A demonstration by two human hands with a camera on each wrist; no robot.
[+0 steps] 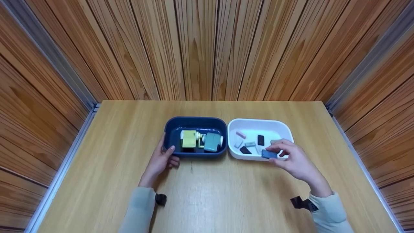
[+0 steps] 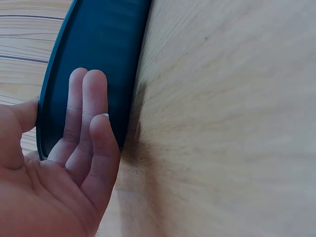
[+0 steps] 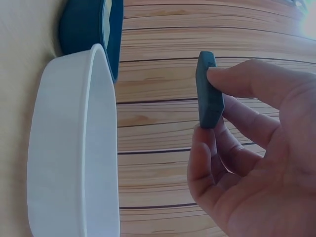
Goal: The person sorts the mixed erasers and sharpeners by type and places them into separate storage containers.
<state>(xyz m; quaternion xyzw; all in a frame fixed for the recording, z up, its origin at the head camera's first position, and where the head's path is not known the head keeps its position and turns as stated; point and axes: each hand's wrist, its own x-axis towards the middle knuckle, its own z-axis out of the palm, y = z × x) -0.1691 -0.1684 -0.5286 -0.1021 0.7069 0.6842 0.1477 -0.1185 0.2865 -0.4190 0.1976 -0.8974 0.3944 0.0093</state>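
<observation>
My left hand (image 1: 160, 159) holds the left end of a dark blue tub (image 1: 195, 155), its thumb at the rim. In the left wrist view, several of its fingers (image 2: 95, 98) lie along the tub's outer wall. Between thumb and fingertips, my right hand (image 1: 296, 158) pinches a small blue-grey rectangular block (image 3: 209, 91). That block is above the front right rim of a white tub (image 1: 245, 156); the right wrist view shows it apart from the tub wall.
Inside the dark blue tub lie a yellow boxy thing (image 1: 189, 139) and a teal boxy thing (image 1: 211, 141), with pale parts between. Several small pieces, including a black one (image 1: 260, 140) and a pink one (image 1: 241, 134), lie in the white tub. Wood-patterned walls (image 1: 197, 48) surround the table (image 1: 207, 194).
</observation>
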